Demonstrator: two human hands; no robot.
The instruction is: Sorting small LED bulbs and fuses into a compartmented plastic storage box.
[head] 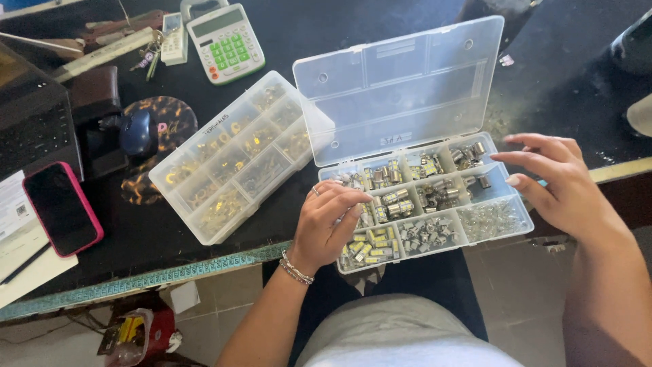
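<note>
A clear plastic compartment box sits at the desk's front edge with its lid standing open. Its cells hold several small silver and yellow bulbs and metal parts. My left hand reaches into the left middle cells with fingertips curled down among the small parts; whether it pinches one is hidden. It wears a ring and beaded bracelets. My right hand hovers with fingers spread at the box's right edge, next to the top right cell, holding nothing.
A second, closed clear box of brass-coloured parts lies to the left. Farther left are a computer mouse on a patterned pad, a pink-cased phone, a laptop, a calculator and keys. A measuring tape runs along the desk edge.
</note>
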